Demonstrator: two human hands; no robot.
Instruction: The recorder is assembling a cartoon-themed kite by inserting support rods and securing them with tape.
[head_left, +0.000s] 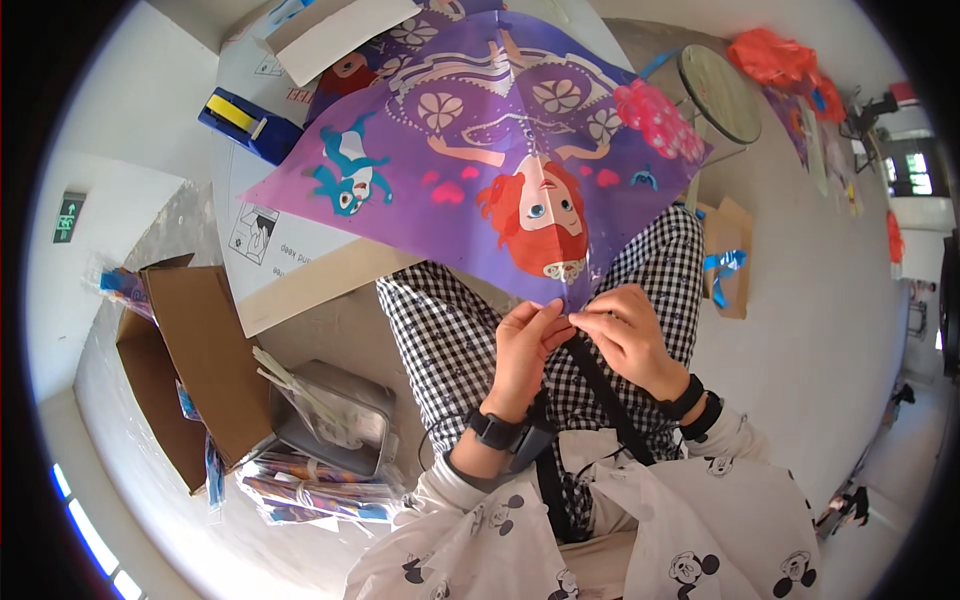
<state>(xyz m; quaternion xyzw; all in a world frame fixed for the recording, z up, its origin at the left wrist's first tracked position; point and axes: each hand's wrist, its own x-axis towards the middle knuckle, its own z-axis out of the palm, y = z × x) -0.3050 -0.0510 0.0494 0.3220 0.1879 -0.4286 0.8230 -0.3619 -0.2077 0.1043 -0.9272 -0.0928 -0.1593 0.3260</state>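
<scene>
A purple kite [430, 215], printed with a red-haired cartoon figure, a blue animal and pink flowers, spreads over my lap and the white table. Its narrow corner points toward me. At that corner, my left hand [525, 350] is closed, with thumb and fingers pinching the edge. My right hand [630, 335] pinches the same tip from the other side, thumb and forefinger together. The fingertips of both hands nearly meet. Any small part between them is hidden.
A blue tape dispenser [250, 125] and a white box [340, 38] sit on the table [290, 265]. At left are a cardboard box [215, 360], a grey bin [365, 405] holding white sticks, and bagged bundles [315, 488]. A round stool [720, 93] stands at right.
</scene>
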